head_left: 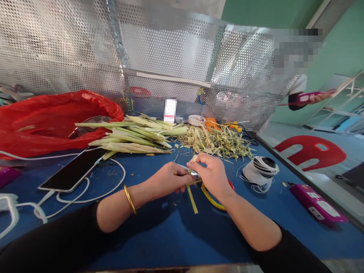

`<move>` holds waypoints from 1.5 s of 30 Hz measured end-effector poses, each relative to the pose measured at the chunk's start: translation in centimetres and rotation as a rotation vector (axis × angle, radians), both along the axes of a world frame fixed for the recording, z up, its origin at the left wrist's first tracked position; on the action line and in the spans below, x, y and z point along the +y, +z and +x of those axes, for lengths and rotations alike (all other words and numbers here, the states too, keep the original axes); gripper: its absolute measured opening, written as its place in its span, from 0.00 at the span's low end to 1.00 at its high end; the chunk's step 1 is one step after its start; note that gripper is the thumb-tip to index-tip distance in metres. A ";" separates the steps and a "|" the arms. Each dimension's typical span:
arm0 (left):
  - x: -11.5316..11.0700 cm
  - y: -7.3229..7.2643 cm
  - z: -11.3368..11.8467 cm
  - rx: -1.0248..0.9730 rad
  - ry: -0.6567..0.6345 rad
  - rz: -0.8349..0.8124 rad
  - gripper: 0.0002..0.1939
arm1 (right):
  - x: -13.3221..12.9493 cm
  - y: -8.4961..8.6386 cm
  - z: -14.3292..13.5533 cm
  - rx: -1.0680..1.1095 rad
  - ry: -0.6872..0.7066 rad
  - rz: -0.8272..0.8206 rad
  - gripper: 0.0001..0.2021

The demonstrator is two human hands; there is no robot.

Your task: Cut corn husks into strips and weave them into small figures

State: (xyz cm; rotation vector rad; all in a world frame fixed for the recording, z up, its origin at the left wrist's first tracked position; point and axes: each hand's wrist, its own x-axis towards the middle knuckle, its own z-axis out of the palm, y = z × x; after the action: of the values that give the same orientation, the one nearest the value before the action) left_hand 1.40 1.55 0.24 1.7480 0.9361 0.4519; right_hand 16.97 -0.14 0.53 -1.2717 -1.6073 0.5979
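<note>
Near the middle of the blue table, my left hand point(176, 176) and my right hand point(212, 174) are close together. A narrow yellow-green plant strip point(192, 200) hangs down from the left hand's pinched fingers. My right thumb and fingers pinch a pale end of plant strip point(194, 158); whether it is the same strip is hidden. A shiny metal piece point(193, 173) shows between the hands. Under the right hand lies a curved yellow handle point(212, 199), with a bit of red beside it. Most of that tool is covered.
Long pale-green husks or stalks point(136, 138) and a heap of shredded plant scraps point(217, 141) lie behind the hands. A red bag point(57, 121), tablet point(75, 170) and white cable point(123, 174) are left. Right are a thread spool point(260, 170) and purple packet point(318, 203). A person point(298, 85) stands beyond.
</note>
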 end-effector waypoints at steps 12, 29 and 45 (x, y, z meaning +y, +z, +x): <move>-0.8 0.8 0.6 0.005 0.005 -0.076 0.12 | -0.3 -0.3 -0.6 -0.025 -0.045 0.123 0.13; 1.1 2.2 -1.4 -0.751 0.248 -0.784 0.08 | 0.3 0.3 0.6 0.129 0.243 -0.195 0.10; 0.8 1.8 -1.2 -0.869 0.149 -0.954 0.08 | 0.1 0.8 0.8 -0.123 0.143 0.153 0.10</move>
State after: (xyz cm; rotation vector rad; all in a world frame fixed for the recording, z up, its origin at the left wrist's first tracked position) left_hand 0.17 2.31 2.07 0.5088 0.4852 0.6424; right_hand 17.72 -0.03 1.38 -1.1056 -1.8213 0.4809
